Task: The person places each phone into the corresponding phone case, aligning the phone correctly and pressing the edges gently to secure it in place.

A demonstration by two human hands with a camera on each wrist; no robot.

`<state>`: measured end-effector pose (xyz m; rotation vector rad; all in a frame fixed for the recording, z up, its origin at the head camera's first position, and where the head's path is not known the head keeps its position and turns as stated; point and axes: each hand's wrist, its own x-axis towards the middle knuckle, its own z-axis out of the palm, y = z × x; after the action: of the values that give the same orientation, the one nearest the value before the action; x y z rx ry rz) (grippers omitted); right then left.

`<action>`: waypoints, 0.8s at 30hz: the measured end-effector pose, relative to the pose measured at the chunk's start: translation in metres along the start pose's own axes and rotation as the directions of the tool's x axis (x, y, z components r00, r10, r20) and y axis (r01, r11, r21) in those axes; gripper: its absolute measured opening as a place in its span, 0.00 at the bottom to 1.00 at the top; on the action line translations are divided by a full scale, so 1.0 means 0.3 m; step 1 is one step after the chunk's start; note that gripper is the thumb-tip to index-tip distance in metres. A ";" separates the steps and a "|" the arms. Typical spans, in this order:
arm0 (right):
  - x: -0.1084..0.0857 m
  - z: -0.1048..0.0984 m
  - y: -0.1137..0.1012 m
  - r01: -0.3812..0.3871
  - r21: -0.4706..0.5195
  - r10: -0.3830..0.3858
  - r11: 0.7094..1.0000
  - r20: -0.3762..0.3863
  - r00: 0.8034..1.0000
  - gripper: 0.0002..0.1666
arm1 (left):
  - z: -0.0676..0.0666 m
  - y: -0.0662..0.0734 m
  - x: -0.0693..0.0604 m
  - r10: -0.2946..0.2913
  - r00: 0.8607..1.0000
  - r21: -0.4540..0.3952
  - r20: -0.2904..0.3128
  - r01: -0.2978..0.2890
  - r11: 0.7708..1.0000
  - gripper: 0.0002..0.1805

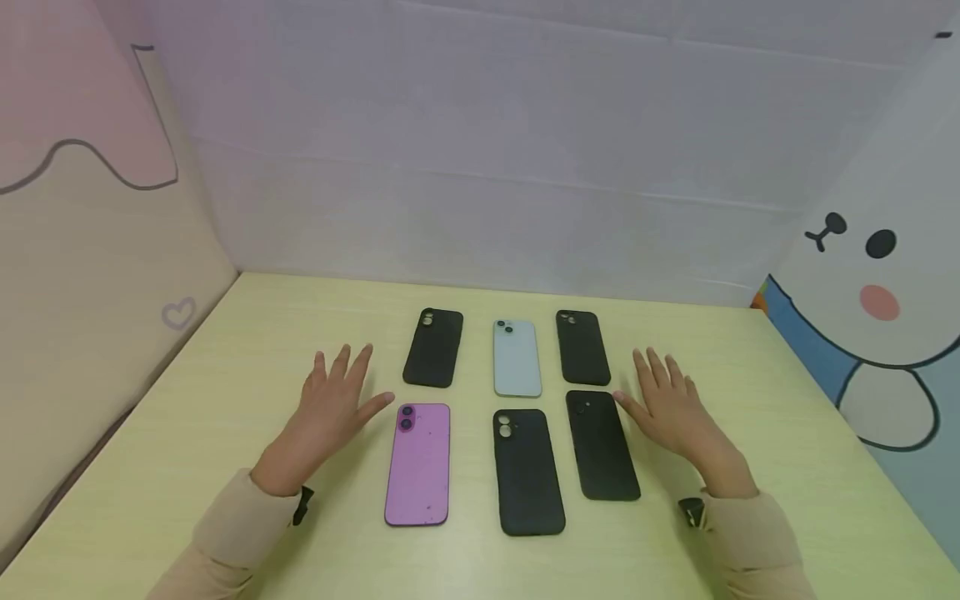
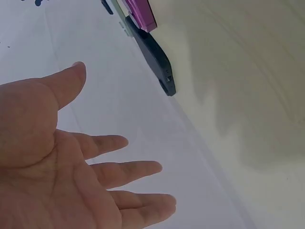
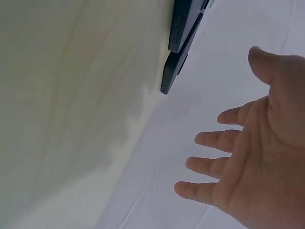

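My left hand (image 1: pixel 330 408) is held above the table with its fingers spread, holding nothing. Nearest to it lies a purple phone (image 1: pixel 417 475), back side up. On the other side my right hand (image 1: pixel 671 412) hovers with straight fingers, its thumb tip by the upper edge of a black phone (image 1: pixel 603 450). Between the two phones lies a black phone case (image 1: pixel 528 479) with pale camera cutouts. Farther back are a black phone case (image 1: pixel 433 348), a pale blue phone (image 1: pixel 517 358) and another black phone case (image 1: pixel 583 348). Both wrist views show open palms, the left (image 2: pixel 52 167) and the right (image 3: pixel 267 152).
The phones and cases lie in two rows on a pale yellow table (image 1: pixel 300 304). A whitish sheet (image 1: pixel 480 167) hangs behind it. Cloth with cartoon prints covers the left side (image 1: pixel 90 292) and the right side (image 1: pixel 847 333).
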<state>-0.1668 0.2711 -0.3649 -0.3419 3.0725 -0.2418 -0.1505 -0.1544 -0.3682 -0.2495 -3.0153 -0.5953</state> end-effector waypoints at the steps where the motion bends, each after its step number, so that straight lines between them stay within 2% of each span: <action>1: 0.001 -0.001 -0.002 0.004 0.002 -0.004 1.000 -0.006 1.000 0.45 | 0.000 0.005 0.000 -0.002 1.000 0.009 0.013 0.002 1.000 0.40; 5: 0.005 -0.001 -0.010 0.020 0.014 -0.020 1.000 -0.027 0.999 0.45 | 0.002 0.024 -0.001 0.007 0.999 0.042 0.046 -0.009 0.999 0.39; 11: 0.016 0.007 -0.025 0.044 0.014 -0.044 0.999 -0.058 0.997 0.43 | 0.019 0.043 -0.005 0.022 0.995 0.025 0.096 -0.025 0.999 0.39; 18: 0.029 0.009 -0.053 0.053 0.025 -0.050 0.998 -0.090 0.995 0.40 | 0.043 0.078 -0.006 0.005 0.988 0.021 0.153 -0.008 1.000 0.37; 24: 0.045 0.014 -0.075 0.044 0.015 -0.044 0.999 -0.050 0.998 0.40 | 0.063 0.114 -0.009 0.007 0.986 0.050 0.169 -0.016 0.999 0.35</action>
<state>-0.1749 0.2459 -0.3658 -0.4093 3.1119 -0.2812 -0.1427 -0.1165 -0.3730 -0.3303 -3.1841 -0.5205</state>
